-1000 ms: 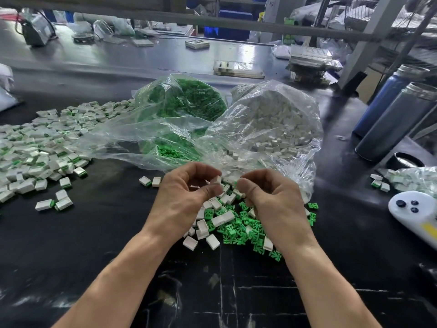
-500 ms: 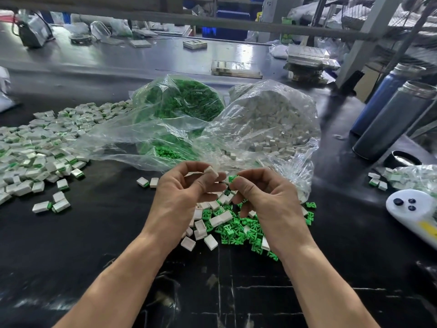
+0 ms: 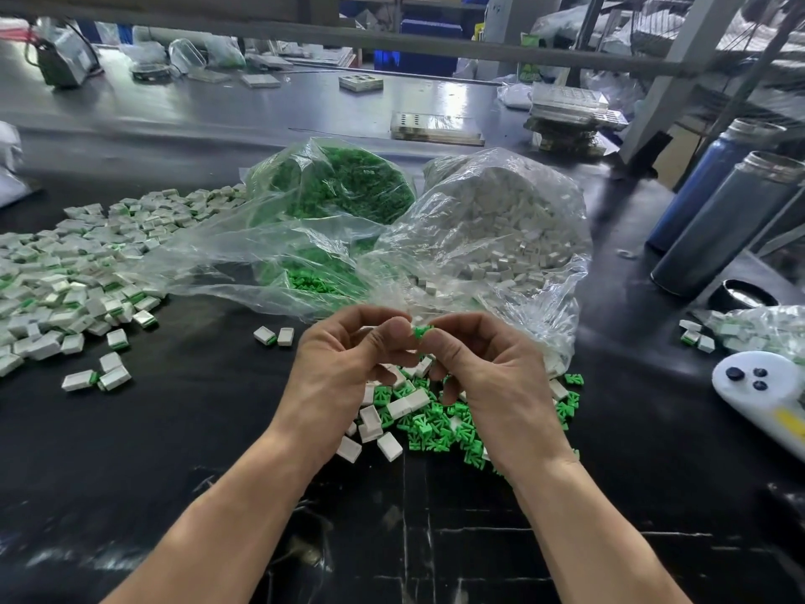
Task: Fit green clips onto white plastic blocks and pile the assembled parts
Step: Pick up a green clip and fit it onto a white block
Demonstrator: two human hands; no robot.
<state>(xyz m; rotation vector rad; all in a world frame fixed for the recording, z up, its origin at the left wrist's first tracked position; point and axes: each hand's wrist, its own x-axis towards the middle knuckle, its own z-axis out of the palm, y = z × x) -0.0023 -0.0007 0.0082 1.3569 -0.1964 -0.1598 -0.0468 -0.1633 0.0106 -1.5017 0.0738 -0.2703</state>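
My left hand and my right hand meet fingertip to fingertip above a loose heap of green clips and white blocks. A green clip shows between the two thumbs, pinched by my right hand. My left hand's fingers are curled toward it; the white block it held a moment ago is hidden behind the thumb. Assembled parts lie in a wide pile at the left. Two more assembled pieces sit just left of my left hand.
A clear bag of green clips and a clear bag of white blocks lie open behind my hands. Two metal flasks stand at the right, and a white controller lies below them. More parts sit beside it.
Both hands rose from the loose heap and came together. A white block appeared at my left fingertips, then the green clip came up against it between the thumbs.
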